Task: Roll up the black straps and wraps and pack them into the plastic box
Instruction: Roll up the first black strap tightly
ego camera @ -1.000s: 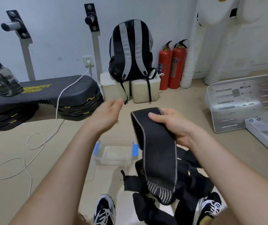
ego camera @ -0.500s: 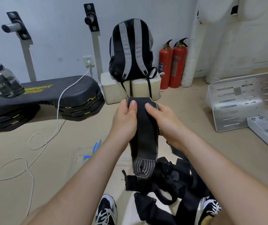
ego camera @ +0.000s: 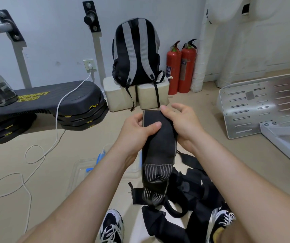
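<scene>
Two hands hold up one black wrap.

The left hand (ego camera: 137, 130) grips the top of the wrap (ego camera: 160, 146), with its thumb flat on the front and its fingers curled behind. The right hand (ego camera: 181, 123) pinches the top right edge, thumb on the corner, other fingers bent and a little spread. The wrap hangs long-ways, top end up, stripy end down by the pile of black straps (ego camera: 193, 190) on the floor. The plastic box (ego camera: 82, 163) sits on the floor under the left arm.
</scene>
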{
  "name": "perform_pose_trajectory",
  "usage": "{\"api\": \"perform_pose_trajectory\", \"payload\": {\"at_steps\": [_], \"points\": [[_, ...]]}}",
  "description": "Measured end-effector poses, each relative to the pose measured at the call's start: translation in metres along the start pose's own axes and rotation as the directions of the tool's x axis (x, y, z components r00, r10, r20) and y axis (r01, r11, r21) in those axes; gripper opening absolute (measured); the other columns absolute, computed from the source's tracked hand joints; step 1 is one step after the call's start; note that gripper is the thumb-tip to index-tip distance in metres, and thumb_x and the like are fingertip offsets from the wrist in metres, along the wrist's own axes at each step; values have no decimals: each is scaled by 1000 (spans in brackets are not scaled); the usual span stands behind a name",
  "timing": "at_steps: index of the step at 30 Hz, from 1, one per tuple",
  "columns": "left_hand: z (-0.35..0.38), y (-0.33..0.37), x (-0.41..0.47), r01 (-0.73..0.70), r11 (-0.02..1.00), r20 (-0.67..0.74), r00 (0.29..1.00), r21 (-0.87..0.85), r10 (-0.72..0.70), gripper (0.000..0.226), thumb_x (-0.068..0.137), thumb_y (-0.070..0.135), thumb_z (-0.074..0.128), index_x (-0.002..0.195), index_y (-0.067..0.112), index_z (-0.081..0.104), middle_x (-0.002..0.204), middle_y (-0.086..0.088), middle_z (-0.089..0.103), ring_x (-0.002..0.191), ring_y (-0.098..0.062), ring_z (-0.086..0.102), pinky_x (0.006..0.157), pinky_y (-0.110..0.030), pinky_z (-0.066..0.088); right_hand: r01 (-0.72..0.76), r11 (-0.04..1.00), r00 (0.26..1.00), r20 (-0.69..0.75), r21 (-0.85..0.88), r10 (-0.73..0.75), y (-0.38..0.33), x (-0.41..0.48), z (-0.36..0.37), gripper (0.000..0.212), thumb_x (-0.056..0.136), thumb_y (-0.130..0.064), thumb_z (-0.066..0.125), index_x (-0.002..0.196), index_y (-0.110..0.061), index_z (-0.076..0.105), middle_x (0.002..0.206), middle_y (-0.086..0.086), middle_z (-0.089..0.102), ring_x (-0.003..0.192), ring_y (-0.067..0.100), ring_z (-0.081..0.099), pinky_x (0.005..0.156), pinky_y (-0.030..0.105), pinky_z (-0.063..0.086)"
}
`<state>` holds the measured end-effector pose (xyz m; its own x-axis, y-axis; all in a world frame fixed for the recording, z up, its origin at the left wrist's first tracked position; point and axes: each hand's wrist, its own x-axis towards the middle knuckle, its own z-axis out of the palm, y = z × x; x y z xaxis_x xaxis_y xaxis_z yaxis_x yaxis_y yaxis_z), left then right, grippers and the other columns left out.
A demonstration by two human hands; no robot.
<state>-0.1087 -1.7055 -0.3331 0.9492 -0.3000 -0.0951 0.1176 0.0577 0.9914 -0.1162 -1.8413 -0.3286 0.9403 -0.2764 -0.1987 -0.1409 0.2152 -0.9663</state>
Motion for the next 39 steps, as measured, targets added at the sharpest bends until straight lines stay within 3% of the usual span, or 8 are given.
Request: {"api": "perform_pose_trajectory", "payload": {"at_steps": [7, 11, 14, 16, 22, 30, 35, 39], "points": [[-11, 11, 15, -110, 974, -278, 959, -197, 52, 20, 98, -2, 50, 113, 1, 63, 99, -12, 74, 88, -23, 72, 72, -35, 60, 180, 914, 903, 430, -364, -7, 14, -22, -6, 107, 86, -1, 71, 152, -51, 4, 128, -12, 58, 105, 4, 67, 93, 29, 56], [-19, 19, 13, -28, 977, -233, 972, -213, -23, 13, 99, 10, 53, 105, 7, 65, 97, -10, 74, 90, -26, 71, 81, -42, 57, 283, 898, 920, 359, -336, -156, 11, -22, -6, 93, 86, -1, 70, 143, -58, 24, 140, 1, 52, 103, 11, 69, 89, 31, 57], [-10, 17, 1, 158, 987, 7, 987, 32, -158, 10, 98, 20, 56, 100, 18, 65, 73, 6, 70, 62, -8, 66, 58, -26, 49, 299, 913, 948, 193, -276, -252, 10, -17, -5, 73, 85, -4, 72, 128, -53, 39, 121, 14, 64, 92, 21, 72, 76, 36, 61], [-4, 10, -4, 163, 979, 87, 981, 126, -174, 16, 99, 14, 55, 110, 17, 66, 80, 4, 72, 63, -5, 68, 52, -21, 49, 290, 918, 957, 106, -269, -272, 10, -13, -4, 58, 82, -13, 73, 116, -50, 43, 110, 15, 68, 92, 29, 71, 80, 49, 60], [-9, 3, 4, -42, 995, -80, 996, 94, 50, 21, 95, 0, 58, 109, 13, 68, 94, -5, 76, 87, -19, 73, 69, -29, 57, 142, 988, 962, 246, -66, -122, 10, -12, -7, 55, 85, -8, 74, 124, -32, 44, 118, 17, 64, 101, 34, 69, 84, 44, 60], [-9, 13, 0, 54, 993, 47, 997, 105, -59, 34, 91, 0, 63, 117, 20, 57, 82, 3, 75, 64, -10, 70, 51, -24, 52, 459, 795, 887, 251, -398, -387, 4, -16, -7, 42, 91, -7, 64, 110, -42, 49, 94, 7, 66, 84, 23, 68, 75, 43, 60], [-8, 10, 4, -20, 1000, -140, 990, 0, 20, 43, 83, -10, 66, 123, 5, 55, 84, -3, 73, 62, -9, 69, 47, -19, 49, 266, 930, 877, 464, -253, -124, -3, -20, -12, 13, 89, -18, 71, 98, -25, 65, 96, -4, 66, 83, 12, 68, 63, 25, 55], [-6, 8, 4, -32, 999, -158, 987, -31, 27, 49, 87, 1, 70, 130, 10, 48, 97, -7, 74, 75, -15, 71, 55, -26, 53, 259, 943, 938, 286, -209, -194, 5, -14, -7, 17, 82, -6, 77, 78, -22, 74, 90, 2, 72, 89, 18, 70, 72, 28, 56]]}}
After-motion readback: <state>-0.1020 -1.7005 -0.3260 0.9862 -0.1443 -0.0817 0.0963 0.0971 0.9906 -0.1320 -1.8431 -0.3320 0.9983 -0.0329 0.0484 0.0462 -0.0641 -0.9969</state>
